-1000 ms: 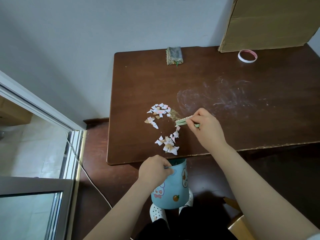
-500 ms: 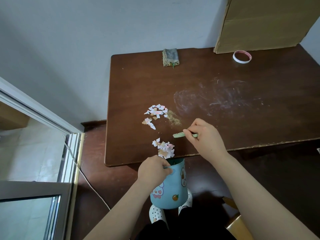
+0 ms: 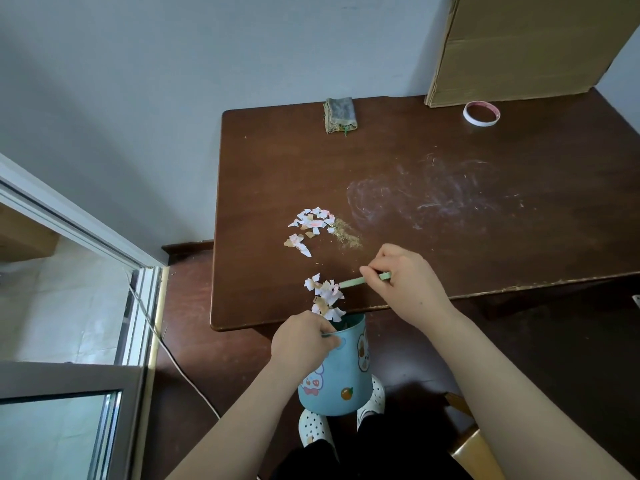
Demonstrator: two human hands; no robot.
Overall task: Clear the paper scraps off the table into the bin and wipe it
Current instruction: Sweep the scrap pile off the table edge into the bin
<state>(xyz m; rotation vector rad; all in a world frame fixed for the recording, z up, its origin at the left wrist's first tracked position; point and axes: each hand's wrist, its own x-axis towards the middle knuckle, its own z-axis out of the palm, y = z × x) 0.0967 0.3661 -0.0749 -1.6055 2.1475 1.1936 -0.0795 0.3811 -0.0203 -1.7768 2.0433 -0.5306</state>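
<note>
My right hand pinches a thin green brush whose tip touches a cluster of paper scraps at the front edge of the dark wooden table. Just below that edge my left hand grips the rim of a light blue bin with cartoon stickers; the lowest scraps overhang its mouth. A second patch of scraps lies farther back on the table, with a streak of brownish crumbs beside it. A folded grey-green cloth rests at the back edge.
A cardboard box leans at the back right, with a roll of tape in front of it. Whitish smears mark the tabletop's middle. A sliding door frame and a white cable are on the left floor. My spotted slippers stand under the bin.
My right hand has drawn the brush toward the front edge, dragging the nearer cluster of scraps to the edge above the bin. The left hand and bin have stayed put.
</note>
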